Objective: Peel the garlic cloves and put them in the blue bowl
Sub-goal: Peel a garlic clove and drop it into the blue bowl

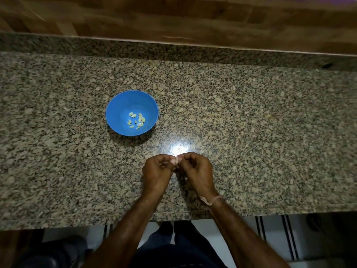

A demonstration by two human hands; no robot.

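Garlic clove (175, 161), pinched between left hand (157, 169) and right hand (195, 169): tiny, light, likely slippery; grip its ends.

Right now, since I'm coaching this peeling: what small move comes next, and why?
Probably pull the skin off the small pale clove pinched between the left hand and right hand. Both hands meet above the counter, apart from the blue bowl, which already holds peeled cloves.

Blue bowl (117, 105), pale cloves (136, 120), speckled granite counter (251, 117)
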